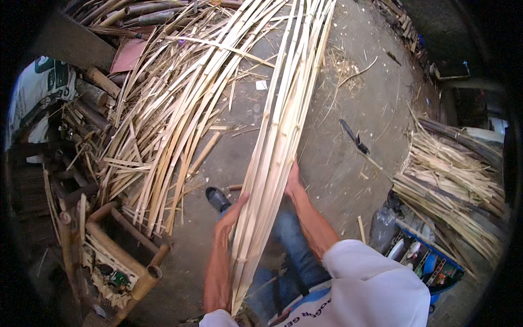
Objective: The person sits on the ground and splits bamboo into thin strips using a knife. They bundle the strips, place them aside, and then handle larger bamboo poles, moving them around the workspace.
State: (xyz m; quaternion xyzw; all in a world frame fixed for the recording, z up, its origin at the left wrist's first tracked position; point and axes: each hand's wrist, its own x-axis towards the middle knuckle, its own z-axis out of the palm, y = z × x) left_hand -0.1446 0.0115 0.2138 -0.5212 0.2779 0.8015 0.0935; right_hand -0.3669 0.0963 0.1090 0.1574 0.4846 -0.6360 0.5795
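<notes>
Head view shows our left hand (239, 204) and right hand (293, 179) curled round the long split bamboo strips (279, 131) mid-frame, most fingers hidden, and loose strips could slide out if we squeeze too softly.

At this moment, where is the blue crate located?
In the head view, the blue crate is at the lower right, beside the clear plastic bag and just below the right-hand pile of pale strips in the picture.
</notes>
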